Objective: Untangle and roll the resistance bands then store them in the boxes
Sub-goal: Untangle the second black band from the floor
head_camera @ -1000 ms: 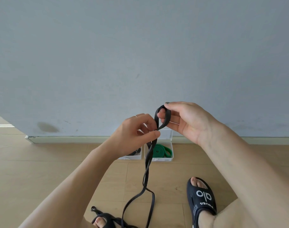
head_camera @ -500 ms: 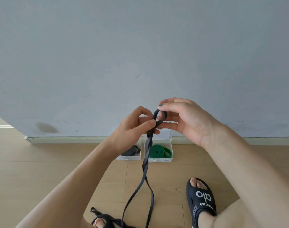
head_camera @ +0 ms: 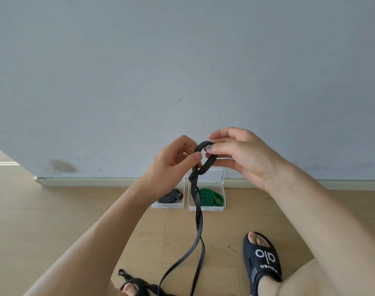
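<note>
Grey wall [head_camera: 182,71] fills the upper view, pale baseboard below it, light wood floor [head_camera: 54,221] underneath. Both hands raised in front of the wall, close together, working one end of a black resistance band [head_camera: 198,229]. Left hand [head_camera: 171,165] pinches the band between thumb and curled fingers at the left side of a small loop. Right hand [head_camera: 242,154] pinches the loop's top between thumb and forefinger, other fingers loosely extended around it. Loop sits between the two hands, with a twist or knot just below it, directly under the left thumb. From there the band hangs straight down as two strands, which cross partway and run to the floor between the feet at the bottom edge.

Two small clear boxes stand side by side on the floor against the baseboard, behind the hanging band. Left box [head_camera: 168,205] holds a rolled black band [head_camera: 170,196], partly hidden by the left wrist. Right box [head_camera: 207,207] holds a rolled green band [head_camera: 210,198]; its lid stands open behind it. Hanging band passes in front of the right box's left edge.

Black slide sandal [head_camera: 261,259] on the right foot, white lettering on the strap. Left foot's sandal [head_camera: 137,284] partly cut off at bottom.
</note>
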